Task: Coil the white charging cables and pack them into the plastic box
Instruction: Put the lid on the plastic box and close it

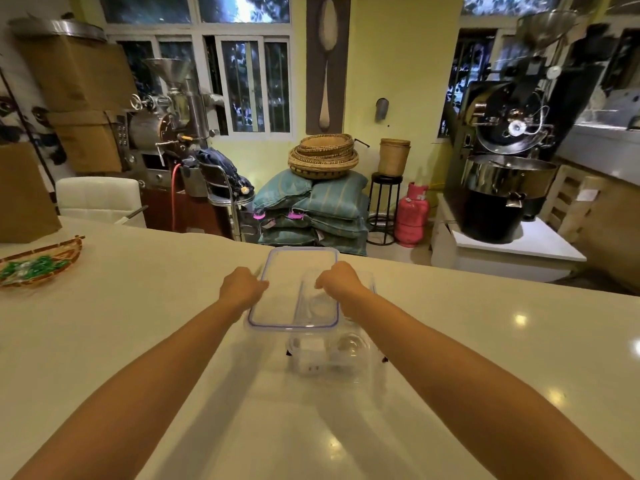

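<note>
A clear plastic box [363, 372] stands on the pale table [138, 341] in the middle. White coiled cables [320, 356] lie inside it, seen through the wall. A clear lid with a blue rim [294, 289] is held tilted over the box's left part. My left hand [242, 285] grips the lid's left edge. My right hand [341, 282] grips its right edge, fingers curled over the rim. The far side of the box is partly hidden behind the lid and my right hand.
A woven tray with green wrapped items [38, 265] sits at the table's left. The table's far edge runs just behind the box. Beyond it stand stacked cushions with baskets [318, 202], a pink gas cylinder [412, 216] and roasting machines.
</note>
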The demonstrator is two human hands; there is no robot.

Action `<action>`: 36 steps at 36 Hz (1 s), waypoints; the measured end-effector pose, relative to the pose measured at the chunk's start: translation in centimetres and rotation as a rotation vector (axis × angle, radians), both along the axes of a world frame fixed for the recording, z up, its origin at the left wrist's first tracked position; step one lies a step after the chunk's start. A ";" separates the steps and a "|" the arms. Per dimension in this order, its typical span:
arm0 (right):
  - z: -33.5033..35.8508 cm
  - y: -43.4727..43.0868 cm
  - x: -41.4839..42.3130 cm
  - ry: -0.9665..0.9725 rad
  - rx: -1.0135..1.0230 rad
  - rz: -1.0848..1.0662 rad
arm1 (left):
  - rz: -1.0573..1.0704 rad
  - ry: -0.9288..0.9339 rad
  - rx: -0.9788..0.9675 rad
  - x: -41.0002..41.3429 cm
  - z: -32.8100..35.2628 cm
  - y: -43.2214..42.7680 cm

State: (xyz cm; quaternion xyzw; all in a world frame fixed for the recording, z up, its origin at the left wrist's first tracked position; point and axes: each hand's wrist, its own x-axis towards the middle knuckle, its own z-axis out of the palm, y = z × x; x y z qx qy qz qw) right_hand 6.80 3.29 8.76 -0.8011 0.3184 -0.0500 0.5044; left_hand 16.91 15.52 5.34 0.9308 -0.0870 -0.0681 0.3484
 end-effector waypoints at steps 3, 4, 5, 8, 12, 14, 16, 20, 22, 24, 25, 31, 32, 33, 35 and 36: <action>-0.2 -1.4 -1.5 0.010 0.012 -0.029 | -0.046 0.007 0.013 -1.3 0.0 -1.5; -0.3 -1.8 -1.8 0.016 0.016 -0.032 | -0.063 0.010 0.020 -1.8 0.0 -1.9; -0.4 -2.2 -2.2 0.025 0.017 -0.037 | -0.081 0.011 0.026 -2.2 -0.1 -2.3; -0.8 -2.9 -3.2 0.029 0.018 -0.071 | -0.112 0.006 0.052 -3.2 -0.4 -3.3; -1.3 -3.5 -4.1 0.064 -0.006 -0.055 | -0.132 0.014 0.088 -4.0 -1.2 -4.0; -1.4 -3.6 -4.3 0.081 -0.025 -0.053 | -0.132 0.017 0.098 -4.3 -1.3 -4.3; -1.5 -3.7 -4.5 0.092 -0.044 -0.044 | -0.131 0.004 0.119 -4.5 -1.2 -4.4; -1.6 -3.6 -4.8 0.094 -0.056 -0.033 | -0.132 0.008 0.155 -4.7 -1.0 -4.5; -1.7 -3.7 -4.9 0.099 -0.064 -0.018 | -0.138 0.011 0.172 -4.8 -1.0 -4.5; -1.8 -3.6 -5.0 0.095 -0.075 -0.008 | -0.140 0.010 0.186 -4.9 -1.1 -4.5; -1.7 -3.5 -5.2 0.099 -0.083 -0.001 | -0.140 0.013 0.191 -4.9 -1.2 -4.5; -1.8 -3.6 -5.1 0.121 -0.111 0.031 | -0.152 0.030 0.195 -4.6 -1.3 -4.4; -1.8 -3.7 -5.1 0.117 -0.109 0.034 | -0.155 0.028 0.202 -4.6 -1.3 -4.5; -1.7 -3.7 -5.2 0.108 -0.096 0.035 | -0.158 0.030 0.208 -4.6 -1.2 -4.4; -1.7 -3.9 -5.1 0.099 -0.078 0.035 | -0.166 0.025 0.230 -4.6 -1.2 -4.4; -1.8 -4.1 -5.0 0.098 -0.073 0.042 | -0.180 0.020 0.244 -4.5 -1.1 -4.5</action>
